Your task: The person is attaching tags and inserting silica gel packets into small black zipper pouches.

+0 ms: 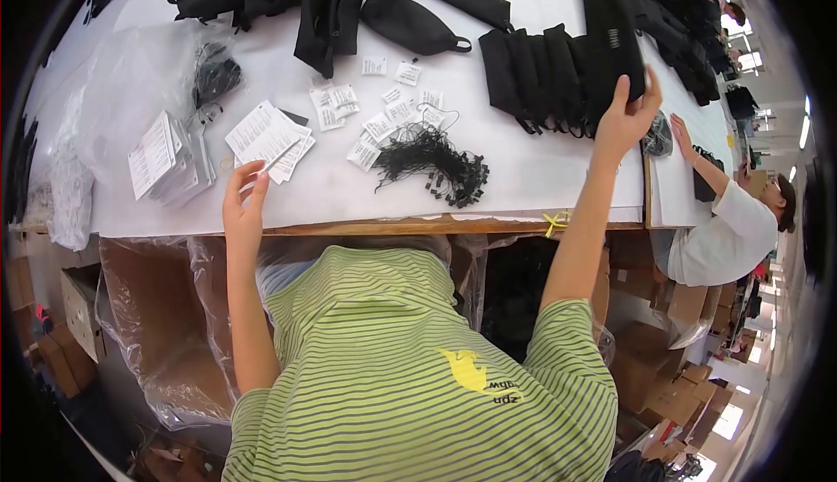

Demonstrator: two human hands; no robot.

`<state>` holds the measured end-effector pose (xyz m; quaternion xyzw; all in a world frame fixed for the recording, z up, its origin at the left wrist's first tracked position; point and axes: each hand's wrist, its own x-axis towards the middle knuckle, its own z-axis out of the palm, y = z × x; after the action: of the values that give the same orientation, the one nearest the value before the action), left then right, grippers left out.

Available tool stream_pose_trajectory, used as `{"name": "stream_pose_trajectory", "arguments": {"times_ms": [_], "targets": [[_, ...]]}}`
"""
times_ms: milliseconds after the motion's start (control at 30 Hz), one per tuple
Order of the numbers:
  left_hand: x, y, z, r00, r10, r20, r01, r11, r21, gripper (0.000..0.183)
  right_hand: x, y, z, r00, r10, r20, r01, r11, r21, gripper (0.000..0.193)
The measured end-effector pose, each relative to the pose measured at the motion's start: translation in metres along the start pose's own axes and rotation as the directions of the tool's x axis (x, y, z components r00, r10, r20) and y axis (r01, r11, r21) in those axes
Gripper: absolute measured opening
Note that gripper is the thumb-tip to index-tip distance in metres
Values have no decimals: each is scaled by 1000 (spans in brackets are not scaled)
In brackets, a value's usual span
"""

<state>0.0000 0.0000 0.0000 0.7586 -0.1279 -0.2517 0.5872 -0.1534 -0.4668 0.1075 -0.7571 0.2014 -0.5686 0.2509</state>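
Observation:
My right hand grips the lower end of a black fabric pouch, thumb in front and fingers round its right edge. The pouch's top is slightly blurred. Beside it, several black pouches lie in an overlapping row. My left hand is at the table's near side, thumb and forefinger apart. Its fingertips meet the lower edge of a fanned pile of white printed cards; it holds nothing that I can see. Left of that hand leans a thicker stack of white cards.
Small white labels lie scattered mid-table, beside a tangle of black cords. More black bags lie at the back. Clear plastic bags cover the left side. A co-worker reaches over the adjoining table at right. Cardboard boxes stand below the edge.

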Motion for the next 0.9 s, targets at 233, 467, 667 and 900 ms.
{"name": "stream_pose_trajectory", "arguments": {"times_ms": [233,467,667,900], "targets": [[14,-41,14,827,447,-342,-53,667,743,62,-1,-3,15,996,-86,6,84,957,-278,42],[12,-30,9,855,419,-306,-25,622,782,57,-47,40,59,864,168,474,209,738,-642,62],[27,-31,7,807,431,-404,-58,739,671,46,-60,-20,64,888,51,456,149,908,-392,37],[65,-11,2,700,656,-283,-159,530,833,52,-109,-42,89,678,247,692,95,905,-415,18]]}}
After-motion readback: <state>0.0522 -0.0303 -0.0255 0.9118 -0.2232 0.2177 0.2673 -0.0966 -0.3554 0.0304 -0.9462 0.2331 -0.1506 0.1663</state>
